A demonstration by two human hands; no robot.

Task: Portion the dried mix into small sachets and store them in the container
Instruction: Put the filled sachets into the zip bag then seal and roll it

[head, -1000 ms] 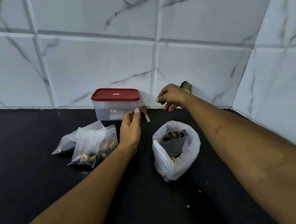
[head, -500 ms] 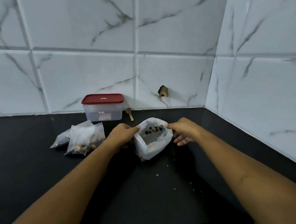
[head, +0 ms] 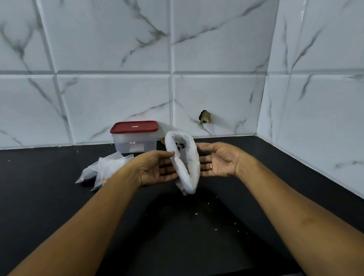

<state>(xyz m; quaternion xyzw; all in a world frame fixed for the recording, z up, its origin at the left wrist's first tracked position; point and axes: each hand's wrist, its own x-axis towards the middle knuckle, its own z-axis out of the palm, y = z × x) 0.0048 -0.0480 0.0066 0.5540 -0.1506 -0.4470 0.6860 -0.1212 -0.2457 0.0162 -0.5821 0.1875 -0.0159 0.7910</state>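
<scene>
While the white bag of dried mix (head: 191, 166) sits between them, left hand (head: 155, 170) and right hand (head: 219, 162) press its sides, fingers straight, palms open; filled sachets (head: 105, 169) lie toward the tabletop's (head: 183, 234) left; red-lidded container (head: 135, 139) stands at back edge.

Bare black counter (head: 184, 245) runs across the lower centre of the frame between the two forearms and along the far left, giving a hand room to pass. At centre the white bag (head: 189, 174), held between the left hand (head: 155, 170) and the right hand (head: 219, 161), blocks the way, with the sachets (head: 107, 167) and the red-lidded container (head: 134, 142) just left of it. The tiled wall (head: 215, 71) closes off the back and the right.
</scene>
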